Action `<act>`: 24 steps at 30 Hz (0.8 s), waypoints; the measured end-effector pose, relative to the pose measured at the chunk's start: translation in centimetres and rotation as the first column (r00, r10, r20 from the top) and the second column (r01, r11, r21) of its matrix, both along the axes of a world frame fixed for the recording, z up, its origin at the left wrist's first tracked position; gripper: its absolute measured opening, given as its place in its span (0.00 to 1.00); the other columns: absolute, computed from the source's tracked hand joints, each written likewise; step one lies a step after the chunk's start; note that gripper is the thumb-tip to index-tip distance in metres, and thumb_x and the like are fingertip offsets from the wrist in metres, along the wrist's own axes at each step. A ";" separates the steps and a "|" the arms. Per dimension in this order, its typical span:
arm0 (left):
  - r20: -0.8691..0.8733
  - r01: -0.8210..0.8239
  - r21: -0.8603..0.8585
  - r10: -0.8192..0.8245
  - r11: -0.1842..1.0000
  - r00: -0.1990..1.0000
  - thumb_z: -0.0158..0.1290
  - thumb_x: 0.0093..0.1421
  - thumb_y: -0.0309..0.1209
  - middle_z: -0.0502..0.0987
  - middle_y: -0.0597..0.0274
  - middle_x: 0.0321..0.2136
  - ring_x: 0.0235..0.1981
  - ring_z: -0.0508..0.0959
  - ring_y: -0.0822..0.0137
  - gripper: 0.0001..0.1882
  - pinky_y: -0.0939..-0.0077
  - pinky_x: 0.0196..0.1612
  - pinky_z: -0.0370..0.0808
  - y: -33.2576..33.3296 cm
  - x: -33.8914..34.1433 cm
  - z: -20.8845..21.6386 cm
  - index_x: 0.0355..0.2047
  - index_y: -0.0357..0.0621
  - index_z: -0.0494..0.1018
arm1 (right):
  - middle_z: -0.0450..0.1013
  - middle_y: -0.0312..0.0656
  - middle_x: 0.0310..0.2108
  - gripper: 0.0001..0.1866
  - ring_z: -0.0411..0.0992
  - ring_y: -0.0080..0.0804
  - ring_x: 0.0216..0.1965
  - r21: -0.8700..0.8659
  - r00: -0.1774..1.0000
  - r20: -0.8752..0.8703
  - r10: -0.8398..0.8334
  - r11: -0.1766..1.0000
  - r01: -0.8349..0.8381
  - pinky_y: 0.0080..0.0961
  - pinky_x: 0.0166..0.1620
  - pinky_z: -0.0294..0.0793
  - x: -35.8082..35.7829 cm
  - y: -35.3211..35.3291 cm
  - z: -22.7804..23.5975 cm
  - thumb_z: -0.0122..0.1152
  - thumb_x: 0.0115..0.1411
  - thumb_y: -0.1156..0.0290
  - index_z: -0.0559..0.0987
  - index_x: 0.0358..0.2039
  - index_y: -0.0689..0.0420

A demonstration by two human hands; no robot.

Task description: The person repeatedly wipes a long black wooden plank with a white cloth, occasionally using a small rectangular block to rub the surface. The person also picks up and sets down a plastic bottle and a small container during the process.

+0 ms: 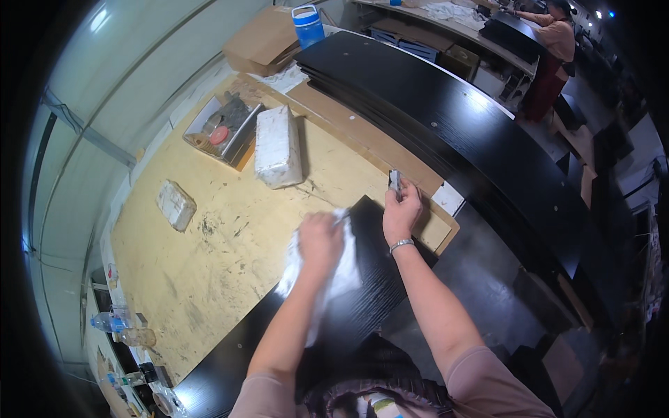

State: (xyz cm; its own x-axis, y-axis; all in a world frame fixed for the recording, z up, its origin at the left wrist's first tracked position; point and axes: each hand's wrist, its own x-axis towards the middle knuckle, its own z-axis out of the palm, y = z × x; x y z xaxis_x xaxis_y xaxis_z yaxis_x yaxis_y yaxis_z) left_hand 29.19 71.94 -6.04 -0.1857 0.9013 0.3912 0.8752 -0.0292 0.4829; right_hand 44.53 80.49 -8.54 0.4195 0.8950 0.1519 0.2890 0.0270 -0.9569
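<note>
Pale yellow worktable (230, 265) with dark stains spreads before you, and a stack of black panels (446, 118) stands on its right side. Just in front of your body lies a black board (380, 282), glossy, with fine grain like wood; at its left end it shines strongly. Your left hand (320, 240) is closed over a white cloth (345, 265), which is crumpled upon the board. Both are blurred, so how firmly the fingers press cannot be told. Your right hand (403, 209), beyond the board's right edge, pinches a small grey block (396, 180); its lower part is hidden by your fingers. Your left forearm covers part of the board, and your clothes hide its near edge.
</note>
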 end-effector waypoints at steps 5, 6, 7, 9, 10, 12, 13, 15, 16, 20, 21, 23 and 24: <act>-0.013 -0.121 -0.001 0.121 0.993 0.993 0.61 0.52 0.29 0.78 0.50 0.28 0.36 0.75 0.47 0.06 0.53 0.40 0.72 -5.3 -3.3 -0.6 0.26 0.39 0.78 | 0.74 0.50 0.32 0.12 0.73 0.48 0.36 0.039 0.999 -0.052 0.011 0.999 -0.009 0.43 0.43 0.71 -1.0 0.0 -0.8 0.62 0.53 0.73 0.79 0.38 0.65; -0.001 -0.126 -0.006 0.126 0.992 0.992 0.60 0.53 0.29 0.78 0.49 0.30 0.38 0.75 0.46 0.06 0.52 0.42 0.71 -4.5 -2.1 -0.2 0.26 0.39 0.78 | 0.73 0.51 0.31 0.10 0.72 0.49 0.35 -0.008 1.000 0.007 0.025 1.000 -0.025 0.43 0.43 0.71 -0.6 0.0 -0.9 0.63 0.53 0.73 0.75 0.32 0.65; -0.001 -0.103 -0.066 0.103 0.993 0.995 0.60 0.54 0.30 0.78 0.48 0.31 0.39 0.75 0.46 0.07 0.51 0.43 0.71 -3.3 -1.6 -0.3 0.27 0.39 0.78 | 0.72 0.52 0.30 0.10 0.71 0.50 0.35 -0.006 0.998 -0.052 0.040 0.999 -0.040 0.43 0.42 0.70 -0.6 0.0 -0.7 0.63 0.53 0.73 0.72 0.29 0.65; 0.033 -0.115 -0.050 0.117 0.992 0.993 0.63 0.54 0.34 0.78 0.49 0.31 0.39 0.75 0.47 0.10 0.52 0.43 0.72 -1.7 -0.3 0.2 0.27 0.39 0.78 | 0.75 0.48 0.29 0.09 0.74 0.41 0.31 -0.053 0.999 0.019 0.050 0.997 -0.049 0.38 0.39 0.73 -0.8 -1.2 1.7 0.62 0.55 0.72 0.76 0.33 0.65; -0.002 -0.111 -0.014 0.111 0.994 0.994 0.63 0.53 0.34 0.78 0.50 0.30 0.38 0.75 0.48 0.10 0.53 0.42 0.72 -1.3 -0.2 -0.1 0.27 0.40 0.78 | 0.77 0.44 0.28 0.13 0.74 0.36 0.29 -0.030 0.999 0.036 0.033 0.999 -0.032 0.34 0.37 0.75 -0.9 -1.2 1.7 0.63 0.55 0.72 0.79 0.40 0.64; -0.012 -0.081 -0.009 0.081 0.997 0.997 0.64 0.52 0.33 0.77 0.54 0.29 0.37 0.75 0.50 0.08 0.55 0.41 0.72 -2.3 -0.7 -0.1 0.27 0.42 0.78 | 0.77 0.41 0.27 0.16 0.75 0.32 0.28 0.003 0.998 0.063 0.008 1.000 -0.009 0.32 0.36 0.75 -0.4 -0.6 0.4 0.63 0.55 0.72 0.81 0.44 0.63; -0.011 -0.109 -0.022 0.109 0.994 0.994 0.64 0.52 0.32 0.77 0.55 0.29 0.37 0.74 0.51 0.08 0.56 0.41 0.72 -3.9 -1.9 -0.1 0.26 0.43 0.78 | 0.77 0.41 0.27 0.16 0.75 0.32 0.29 -0.009 0.998 0.067 0.011 1.000 -0.011 0.32 0.36 0.75 0.0 -0.3 -0.1 0.64 0.55 0.72 0.81 0.44 0.63; 0.000 -0.164 -0.019 0.164 0.986 0.986 0.64 0.51 0.32 0.77 0.58 0.29 0.37 0.74 0.52 0.07 0.57 0.41 0.71 -8.4 -4.4 -0.3 0.26 0.44 0.78 | 0.78 0.41 0.27 0.16 0.76 0.33 0.30 0.022 0.998 0.055 0.014 1.000 -0.015 0.33 0.37 0.75 0.6 0.7 -2.1 0.65 0.57 0.70 0.81 0.45 0.62; 0.009 -0.192 -0.008 0.192 0.981 0.981 0.64 0.51 0.32 0.76 0.58 0.29 0.37 0.74 0.52 0.07 0.57 0.41 0.71 -11.6 -6.4 -0.7 0.26 0.44 0.78 | 0.79 0.42 0.28 0.17 0.77 0.33 0.31 -0.019 0.992 0.122 0.015 1.000 -0.013 0.33 0.38 0.76 0.5 0.4 -1.5 0.66 0.58 0.69 0.81 0.47 0.62; -0.049 -0.335 -0.009 0.335 0.942 0.941 0.66 0.49 0.29 0.78 0.58 0.29 0.35 0.75 0.52 0.07 0.58 0.40 0.70 -24.0 -13.6 0.1 0.25 0.41 0.78 | 0.81 0.43 0.30 0.18 0.78 0.36 0.33 0.016 0.989 0.149 -0.012 1.000 0.010 0.35 0.41 0.75 1.2 1.6 -2.5 0.63 0.58 0.68 0.81 0.47 0.61; -0.063 -0.371 -0.015 0.369 0.928 0.927 0.66 0.49 0.28 0.78 0.58 0.29 0.35 0.75 0.52 0.08 0.59 0.40 0.70 -27.3 -15.5 -0.1 0.25 0.41 0.78 | 0.81 0.43 0.30 0.18 0.78 0.36 0.34 -0.001 0.986 0.169 -0.013 1.000 0.013 0.35 0.42 0.75 0.7 1.3 -2.0 0.63 0.58 0.68 0.81 0.48 0.61; -0.081 -0.445 -0.015 0.442 0.895 0.893 0.67 0.48 0.27 0.79 0.58 0.31 0.36 0.76 0.53 0.08 0.61 0.41 0.70 -33.5 -19.2 -0.1 0.27 0.41 0.79 | 0.81 0.44 0.33 0.19 0.79 0.37 0.35 0.000 0.976 0.215 -0.023 1.000 0.023 0.34 0.43 0.75 0.4 1.0 -1.4 0.63 0.57 0.68 0.81 0.49 0.62; -0.074 -0.474 -0.040 0.470 0.880 0.879 0.67 0.48 0.26 0.79 0.59 0.31 0.37 0.77 0.54 0.08 0.61 0.40 0.71 -36.5 -21.3 -0.4 0.27 0.41 0.80 | 0.81 0.44 0.35 0.20 0.79 0.38 0.35 0.015 0.970 0.241 -0.025 1.000 0.022 0.34 0.44 0.75 0.8 1.3 -1.4 0.62 0.57 0.68 0.81 0.49 0.62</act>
State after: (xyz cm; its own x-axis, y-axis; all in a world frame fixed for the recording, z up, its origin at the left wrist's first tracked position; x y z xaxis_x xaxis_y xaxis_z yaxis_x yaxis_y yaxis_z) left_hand 7.88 35.47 -6.42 -0.5723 0.7333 0.3672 0.8058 0.4198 0.4176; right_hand 45.29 81.78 -9.95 0.3901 0.8828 0.2617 0.5117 0.0285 -0.8587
